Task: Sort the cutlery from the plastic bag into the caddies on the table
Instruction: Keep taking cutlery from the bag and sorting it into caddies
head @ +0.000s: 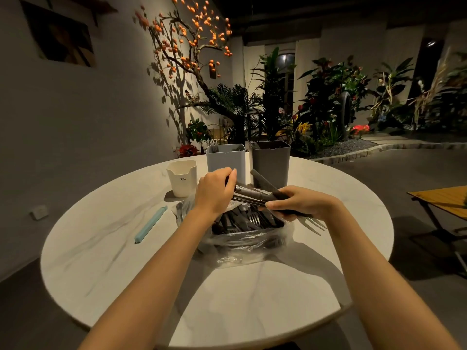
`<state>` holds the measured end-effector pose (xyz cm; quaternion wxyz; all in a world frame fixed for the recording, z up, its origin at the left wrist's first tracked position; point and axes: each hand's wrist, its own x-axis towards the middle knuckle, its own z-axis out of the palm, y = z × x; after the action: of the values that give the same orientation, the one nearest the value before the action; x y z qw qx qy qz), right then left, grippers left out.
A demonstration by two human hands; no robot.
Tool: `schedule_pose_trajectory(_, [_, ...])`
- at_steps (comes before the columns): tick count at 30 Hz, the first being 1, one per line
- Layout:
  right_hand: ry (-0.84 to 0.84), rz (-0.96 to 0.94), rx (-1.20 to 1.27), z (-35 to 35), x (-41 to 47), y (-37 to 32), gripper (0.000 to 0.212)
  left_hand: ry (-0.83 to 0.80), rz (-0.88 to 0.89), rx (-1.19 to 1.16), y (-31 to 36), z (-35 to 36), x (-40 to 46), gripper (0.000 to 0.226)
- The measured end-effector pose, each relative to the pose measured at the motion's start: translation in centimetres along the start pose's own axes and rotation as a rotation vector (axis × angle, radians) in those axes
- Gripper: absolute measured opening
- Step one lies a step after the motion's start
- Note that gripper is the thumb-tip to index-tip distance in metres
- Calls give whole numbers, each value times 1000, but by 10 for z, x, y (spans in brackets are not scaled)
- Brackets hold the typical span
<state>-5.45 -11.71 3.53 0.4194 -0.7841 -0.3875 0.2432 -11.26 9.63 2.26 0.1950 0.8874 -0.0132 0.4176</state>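
3 caddies stand in a row at the table's [101,248] far side: white [182,178], blue [225,162], grey [271,162], the last 2 nearly touching. All 3 are open on top. The bag [242,238] lies just before them, with both hands and a cutlery bundle [252,195] above it. A clip [150,224] lies left of the bag. The near table and right side are bare.

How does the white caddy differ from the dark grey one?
The white caddy is short and pale with a printed label; the dark grey caddy is tall and unlabelled. White stands leftmost, dark grey rightmost. Both stand upright on the table with notched rims.
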Motion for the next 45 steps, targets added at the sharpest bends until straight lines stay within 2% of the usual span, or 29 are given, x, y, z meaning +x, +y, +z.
schedule_pose_trajectory(2, [-6,-23,7,0,2,-5,18,5,-35,-70,0,-1,3,39])
schedule_pose_trajectory(7, [-10,-19,45,-5,7,-11,16,-60,-1,-76,-2,-8,9,36])
schedule_pose_trajectory(14, [-122,21,157,-9,14,-15,11,-74,42,-99,-15,-7,19,39])
schedule_pose_trajectory(17, [-95,21,167,-11,20,-11,14,-110,8,-166,-18,-8,20,35])
schedule_pose_trajectory(21, [3,-6,207,-15,27,-6,18,-22,-36,-289,-25,-10,18,51])
schedule_pose_trajectory(24, [34,-11,226,-18,32,-5,13,-26,5,-140,-32,-10,17,65])
schedule_pose_trajectory(29, [-8,-25,237,-18,39,-11,11,-64,298,260,-35,0,17,65])
schedule_pose_trajectory(32, [-28,-52,278,-17,44,-13,11,14,511,447,-32,9,21,46])
schedule_pose_trajectory(35, [-66,-66,287,-15,47,-13,17,34,652,470,-28,15,24,28])
schedule_pose_trajectory(38, [-70,-32,311,-13,47,-13,18,-8,697,504,-30,15,28,24])
schedule_pose_trajectory(45, [-72,96,357,-14,48,-11,31,-141,595,555,-38,13,17,19])
